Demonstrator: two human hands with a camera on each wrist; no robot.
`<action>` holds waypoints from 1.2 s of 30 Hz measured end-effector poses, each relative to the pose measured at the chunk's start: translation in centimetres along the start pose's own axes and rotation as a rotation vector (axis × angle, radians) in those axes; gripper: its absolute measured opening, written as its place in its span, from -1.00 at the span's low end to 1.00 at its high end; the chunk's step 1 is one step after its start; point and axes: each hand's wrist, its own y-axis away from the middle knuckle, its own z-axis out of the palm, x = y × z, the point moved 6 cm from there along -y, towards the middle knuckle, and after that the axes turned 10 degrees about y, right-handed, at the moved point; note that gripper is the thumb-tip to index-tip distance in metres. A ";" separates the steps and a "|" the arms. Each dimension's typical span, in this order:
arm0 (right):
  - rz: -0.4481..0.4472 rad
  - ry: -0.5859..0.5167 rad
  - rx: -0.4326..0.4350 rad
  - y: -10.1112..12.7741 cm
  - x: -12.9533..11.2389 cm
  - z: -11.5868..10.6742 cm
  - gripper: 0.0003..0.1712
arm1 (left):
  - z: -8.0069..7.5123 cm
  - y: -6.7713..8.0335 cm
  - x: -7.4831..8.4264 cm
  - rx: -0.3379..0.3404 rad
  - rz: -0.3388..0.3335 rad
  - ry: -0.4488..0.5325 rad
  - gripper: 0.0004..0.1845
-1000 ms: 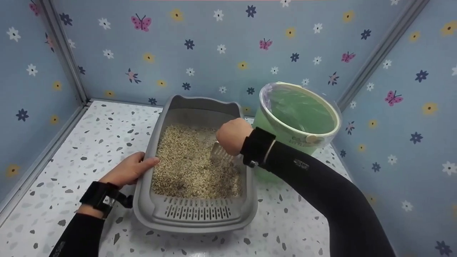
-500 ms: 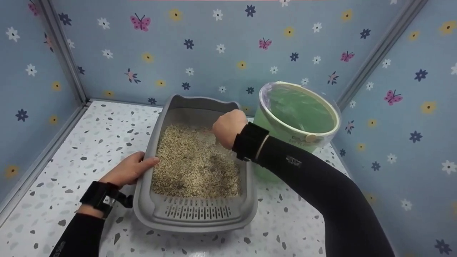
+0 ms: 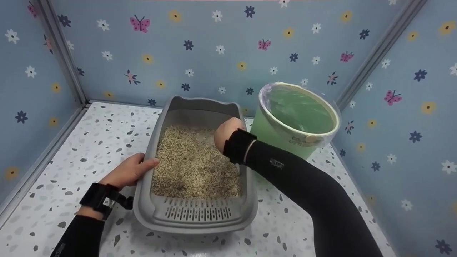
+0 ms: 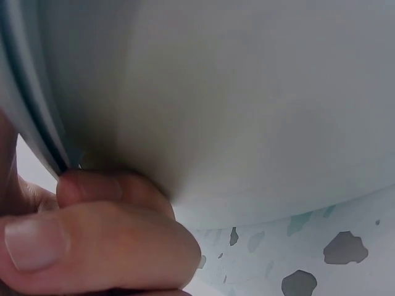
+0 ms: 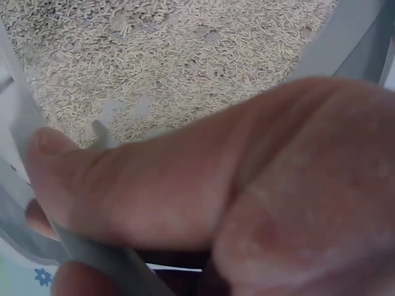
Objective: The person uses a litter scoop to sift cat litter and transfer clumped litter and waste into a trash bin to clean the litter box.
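Note:
A grey litter tray [image 3: 194,223] filled with tan pellet litter [image 3: 192,164] stands on the speckled floor. My left hand [image 3: 144,160] grips its left rim, thumb on top. In the left wrist view the fingers [image 4: 111,246] curl under the tray's wall [image 4: 247,111]. My right hand [image 3: 226,130] hovers over the far right part of the litter. In the right wrist view it pinches the grey scoop handle [image 5: 92,256] under the thumb [image 5: 142,185], above the litter [image 5: 173,55]. The scoop's blade is hidden in the head view.
A green bucket [image 3: 282,137] lined with a clear bag stands close against the tray's right side. Blue walls with flowers and butterflies close in at the back and both sides. The white terrazzo floor [image 3: 89,142] lies left of the tray.
The right hand has moved slightly toward the tray's far end and turned, so the scoop blade seen in the litter a second ago is now hidden. The left hand has not moved.

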 end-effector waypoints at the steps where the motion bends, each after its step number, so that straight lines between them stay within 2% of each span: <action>1: -0.005 -0.015 0.001 0.1 0.1 0.1 -0.39 | 0.0 0.0 -0.1 0.001 0.000 0.000 -0.36; 9: 0.000 -0.037 -0.001 0.6 0.8 -0.4 -0.40 | -0.1 -0.1 -0.4 0.005 -0.009 -0.004 -0.37; 13: -0.083 -0.054 -0.035 0.4 0.2 -0.1 -0.42 | 0.0 -0.1 -0.5 -0.001 -0.013 0.004 -0.35; 16: -0.164 -0.129 -0.042 0.2 0.4 0.3 -0.45 | 0.1 0.0 -0.4 -0.007 -0.016 0.010 -0.35; 19: -0.201 -0.226 -0.021 -0.1 1.5 0.8 -0.48 | 0.2 0.0 -0.3 -0.008 -0.015 0.015 -0.37; 22: -0.174 -0.328 0.017 -0.7 2.8 1.1 -0.43 | 0.1 0.0 -0.1 -0.004 -0.010 0.015 -0.40; 26: -0.142 -0.399 0.059 -1.7 3.6 1.4 -0.35 | 0.0 -0.1 -0.2 0.001 -0.018 0.011 -0.42; 31: -0.145 -0.339 0.143 -3.1 3.5 1.6 -0.33 | 0.0 -0.3 -0.5 0.003 -0.019 0.016 -0.40; 36: -0.162 -0.244 0.273 -3.7 3.2 1.0 -0.44 | -0.1 -0.2 -0.5 0.007 -0.017 0.015 -0.40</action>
